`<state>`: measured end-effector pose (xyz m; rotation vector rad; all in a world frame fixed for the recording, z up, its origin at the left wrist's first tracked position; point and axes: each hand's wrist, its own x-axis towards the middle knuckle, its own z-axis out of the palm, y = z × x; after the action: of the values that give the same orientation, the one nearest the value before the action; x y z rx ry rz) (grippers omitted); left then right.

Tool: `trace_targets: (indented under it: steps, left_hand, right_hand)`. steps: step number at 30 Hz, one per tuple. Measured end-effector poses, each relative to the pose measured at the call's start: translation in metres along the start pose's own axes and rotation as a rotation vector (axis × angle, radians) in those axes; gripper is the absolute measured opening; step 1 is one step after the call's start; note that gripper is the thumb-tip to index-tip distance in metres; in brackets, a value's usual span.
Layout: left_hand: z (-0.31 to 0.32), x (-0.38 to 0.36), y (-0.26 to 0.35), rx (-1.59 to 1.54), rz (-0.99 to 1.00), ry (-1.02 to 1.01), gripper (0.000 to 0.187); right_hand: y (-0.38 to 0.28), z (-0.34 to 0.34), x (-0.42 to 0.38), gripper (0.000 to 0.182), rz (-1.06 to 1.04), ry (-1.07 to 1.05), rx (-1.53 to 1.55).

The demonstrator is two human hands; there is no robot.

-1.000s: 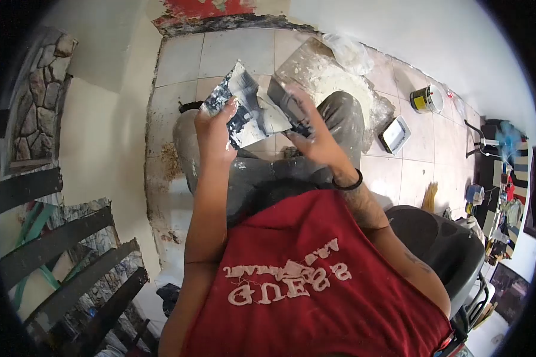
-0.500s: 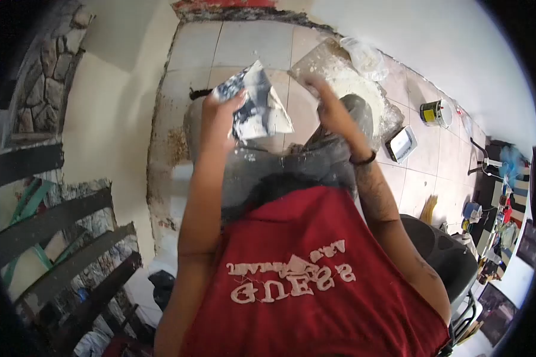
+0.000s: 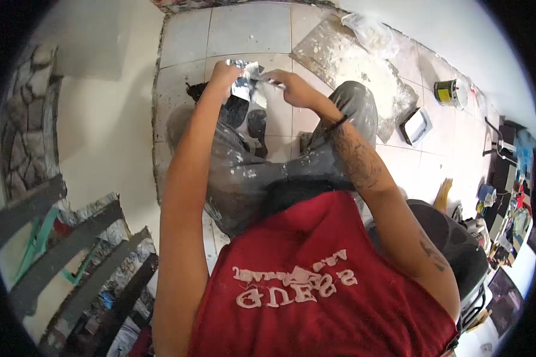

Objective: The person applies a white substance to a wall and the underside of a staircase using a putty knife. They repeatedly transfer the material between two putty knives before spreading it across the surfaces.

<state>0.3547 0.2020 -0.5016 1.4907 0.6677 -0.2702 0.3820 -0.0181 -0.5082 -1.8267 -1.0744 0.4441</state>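
My left hand [image 3: 225,76] is closed on the edge of a plate [image 3: 244,86] smeared with white and dark patches, held out above the floor between my legs. From the other side my right hand [image 3: 295,88] grips a thin tool [image 3: 268,80], whose far end meets the plate's right side. The tool's exact shape is too small to tell. Below the plate, a dark shoe or sandal [image 3: 257,125] shows on the floor.
A board [image 3: 315,50] covered in pale powder lies ahead on the right, with a plastic bag [image 3: 372,35] at its far edge. Right of it are a white-rimmed tray [image 3: 417,127] and a tin can [image 3: 449,93]. Dark slats [image 3: 71,250] stand at the left.
The plate has turned and now shows a narrower face. My right hand has moved left from over the board to the plate. The view has shifted a little.
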Motion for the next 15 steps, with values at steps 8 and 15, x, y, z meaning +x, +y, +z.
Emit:
trace_targets:
  steps: [8, 15]
  left_hand:
    - [0.011, 0.045, -0.012, 0.079, -0.241, 0.026, 0.009]
    - [0.0, 0.07, -0.02, -0.003, -0.255, 0.063, 0.016]
  right_hand:
    - [0.028, 0.01, -0.003, 0.067, 0.054, 0.016, 0.124]
    - [0.022, 0.018, -0.011, 0.065, 0.052, -0.059, 0.255]
